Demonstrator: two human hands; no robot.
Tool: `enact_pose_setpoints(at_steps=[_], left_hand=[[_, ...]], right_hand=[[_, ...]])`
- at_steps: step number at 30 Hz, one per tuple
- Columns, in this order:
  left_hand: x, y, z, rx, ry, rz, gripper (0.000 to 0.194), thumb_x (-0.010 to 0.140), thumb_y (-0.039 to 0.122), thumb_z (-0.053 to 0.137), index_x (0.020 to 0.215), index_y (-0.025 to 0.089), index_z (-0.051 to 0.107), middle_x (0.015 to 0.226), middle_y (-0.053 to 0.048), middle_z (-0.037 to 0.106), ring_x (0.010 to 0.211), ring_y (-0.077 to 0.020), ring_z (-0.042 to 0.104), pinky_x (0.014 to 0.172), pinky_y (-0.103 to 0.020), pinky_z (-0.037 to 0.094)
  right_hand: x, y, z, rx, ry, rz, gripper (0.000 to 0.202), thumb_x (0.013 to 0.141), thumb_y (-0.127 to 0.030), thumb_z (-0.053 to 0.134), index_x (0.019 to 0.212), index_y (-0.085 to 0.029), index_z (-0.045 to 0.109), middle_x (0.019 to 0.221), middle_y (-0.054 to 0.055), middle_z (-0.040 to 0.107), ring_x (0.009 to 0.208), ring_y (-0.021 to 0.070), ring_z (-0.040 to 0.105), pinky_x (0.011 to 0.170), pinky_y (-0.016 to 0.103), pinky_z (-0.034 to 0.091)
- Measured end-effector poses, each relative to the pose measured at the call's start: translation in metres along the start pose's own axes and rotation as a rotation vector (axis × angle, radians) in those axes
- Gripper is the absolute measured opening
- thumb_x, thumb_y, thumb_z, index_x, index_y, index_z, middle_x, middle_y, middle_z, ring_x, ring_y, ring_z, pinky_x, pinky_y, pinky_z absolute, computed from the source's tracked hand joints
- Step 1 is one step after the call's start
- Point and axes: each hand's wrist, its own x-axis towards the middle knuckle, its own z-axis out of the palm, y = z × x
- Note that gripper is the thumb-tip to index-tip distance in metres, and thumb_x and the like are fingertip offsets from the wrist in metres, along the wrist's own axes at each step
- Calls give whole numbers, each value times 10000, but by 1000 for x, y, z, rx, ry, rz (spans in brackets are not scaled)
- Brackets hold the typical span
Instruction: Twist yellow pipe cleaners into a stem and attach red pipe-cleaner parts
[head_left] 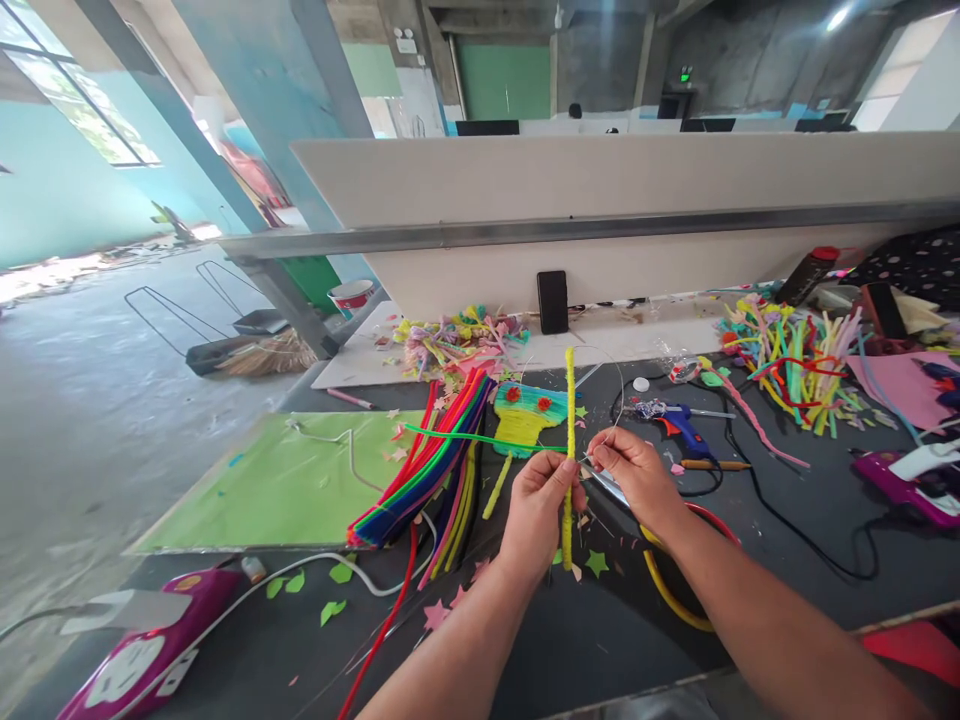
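Observation:
My left hand [537, 505] grips a yellow pipe cleaner [569, 400] held upright above the dark table [585, 630]. My right hand [634, 470] pinches a thin silver wire [600, 362] that loops up beside the yellow pipe cleaner; its fingertips meet the stem near my left thumb. A green pipe cleaner [480, 438] runs sideways from my hands to the left. Behind them lies a yellow and teal woven pipe-cleaner piece [523, 412]. A fanned bundle of coloured pipe cleaners [431, 465] lies to the left.
A blue glue gun [679, 425] with a black cord lies right of my hands. Piles of pipe cleaners [795, 365] and scraps [450, 345] sit by the white partition [615, 215], where a black phone [553, 301] leans. A green sheet [292, 480] and a magenta tool [142, 655] lie left.

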Motion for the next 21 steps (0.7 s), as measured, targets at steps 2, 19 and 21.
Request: enact_pose_setpoints(at_steps=[2, 19, 21], left_hand=[[-1, -1, 0, 18, 25, 6, 223, 809, 361, 626, 756, 161, 544, 535, 28, 552, 454, -71, 466, 474, -186, 317], [-2, 2, -4, 480, 13, 145, 250, 866, 359, 542, 693, 179, 526, 537, 17, 560, 549, -103, 464, 588, -223, 367], [-2, 1, -3, 485, 12, 159, 245, 859, 354, 551, 689, 178, 529, 534, 16, 559, 541, -105, 467, 577, -222, 369]], right_hand=[[0, 0, 1, -27, 16, 4, 147, 860, -325, 549, 776, -217, 604, 668, -24, 547, 652, 135, 504, 641, 250, 405], [15, 11, -19, 203, 340, -92, 168, 809, -351, 624, 913, -220, 640, 710, -15, 584, 639, 131, 521, 663, 286, 446], [15, 10, -20, 194, 359, -89, 174, 811, -354, 617, 916, -217, 639, 720, -11, 584, 641, 131, 514, 653, 284, 451]])
